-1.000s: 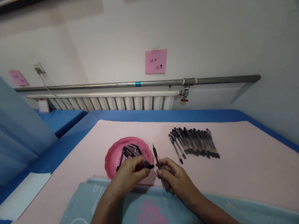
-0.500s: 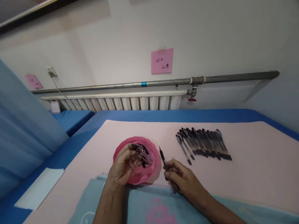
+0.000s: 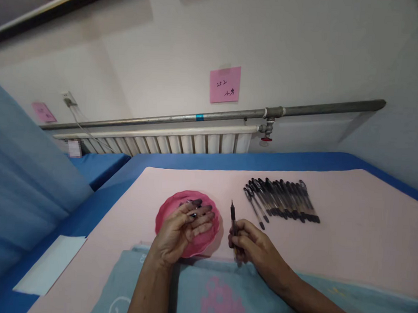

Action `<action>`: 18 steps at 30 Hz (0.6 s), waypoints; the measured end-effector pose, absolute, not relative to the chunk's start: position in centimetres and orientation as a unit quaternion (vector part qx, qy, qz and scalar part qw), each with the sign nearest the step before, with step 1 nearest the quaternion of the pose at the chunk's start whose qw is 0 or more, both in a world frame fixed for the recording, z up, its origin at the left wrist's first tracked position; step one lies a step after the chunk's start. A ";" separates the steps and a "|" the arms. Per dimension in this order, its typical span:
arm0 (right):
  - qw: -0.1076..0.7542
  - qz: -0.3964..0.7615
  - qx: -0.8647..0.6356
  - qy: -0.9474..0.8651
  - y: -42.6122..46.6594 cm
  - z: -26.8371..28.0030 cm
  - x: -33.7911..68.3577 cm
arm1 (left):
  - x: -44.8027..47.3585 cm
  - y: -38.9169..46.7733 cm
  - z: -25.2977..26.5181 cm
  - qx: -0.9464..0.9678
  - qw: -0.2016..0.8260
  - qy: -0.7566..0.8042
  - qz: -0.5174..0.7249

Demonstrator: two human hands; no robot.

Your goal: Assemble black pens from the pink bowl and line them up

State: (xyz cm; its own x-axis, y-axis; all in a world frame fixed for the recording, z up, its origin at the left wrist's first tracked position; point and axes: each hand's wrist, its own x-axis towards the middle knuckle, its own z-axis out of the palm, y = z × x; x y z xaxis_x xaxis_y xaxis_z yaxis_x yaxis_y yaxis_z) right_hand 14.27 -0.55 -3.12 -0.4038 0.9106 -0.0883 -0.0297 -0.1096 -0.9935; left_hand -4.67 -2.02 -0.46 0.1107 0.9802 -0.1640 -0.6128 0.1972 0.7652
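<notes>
My left hand [image 3: 185, 228] is over a pink scalloped bowl [image 3: 162, 209], palm turned up and the outer fingers stretched out. Its fingertips look darkly stained. Between thumb and forefinger sits a small dark, shiny end, apparently a pen cap [image 3: 193, 215]; most of it is hidden. Behind the fingers, more dark and clear pieces show in the bowl. My right hand [image 3: 248, 241], to the right of the bowl, is closed around an uncapped black pen [image 3: 233, 213] with its tip pointing up. Beyond it lies a row of several capped black pens [image 3: 280, 198], side by side.
A pink sheet [image 3: 349, 231] covers the blue table [image 3: 244, 162]. Along the near edge lies a blue-green cloth [image 3: 186, 292] with a pink pattern. White paper [image 3: 50, 265] rests at the left beside a blue curtain [image 3: 19, 187]. A radiator [image 3: 192, 142] and pipe run along the wall.
My left hand has turned its palm upward and its fingers have spread, covering the clear pieces seen before. My right hand has tilted the pen more upright.
</notes>
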 end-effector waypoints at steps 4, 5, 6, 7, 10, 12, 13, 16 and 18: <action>0.403 0.645 -0.374 -0.531 -0.4 -3.1 14.6 | -3.0 -2.4 -0.6 0.307 0.717 0.340 0.526; 0.403 0.648 -0.372 -0.528 -0.5 -3.0 14.6 | -2.8 -2.5 -0.8 0.316 0.716 0.343 0.520; 0.399 0.651 -0.372 -0.529 -0.6 -2.9 14.6 | -2.6 -2.5 -1.0 0.324 0.714 0.349 0.514; 0.393 0.652 -0.374 -0.530 -0.7 -2.8 14.5 | -2.6 -2.6 -1.1 0.332 0.710 0.356 0.509; 0.388 0.651 -0.370 -0.536 -1.0 -2.4 14.2 | -2.5 -2.8 -1.3 0.372 0.688 0.379 0.494; 0.397 0.650 -0.362 -0.537 -1.1 -2.4 13.9 | -2.4 -3.0 -1.0 0.404 0.670 0.407 0.472; 0.401 0.649 -0.358 -0.538 -1.1 -2.4 13.8 | -2.3 -3.2 -0.8 0.419 0.663 0.420 0.456; 0.406 0.640 -0.355 -0.547 -1.0 -2.6 13.7 | -1.7 -3.5 0.0 0.447 0.660 0.431 0.423; 0.402 0.634 -0.359 -0.555 -1.0 -2.7 13.7 | -1.3 -3.6 0.3 0.444 0.668 0.418 0.426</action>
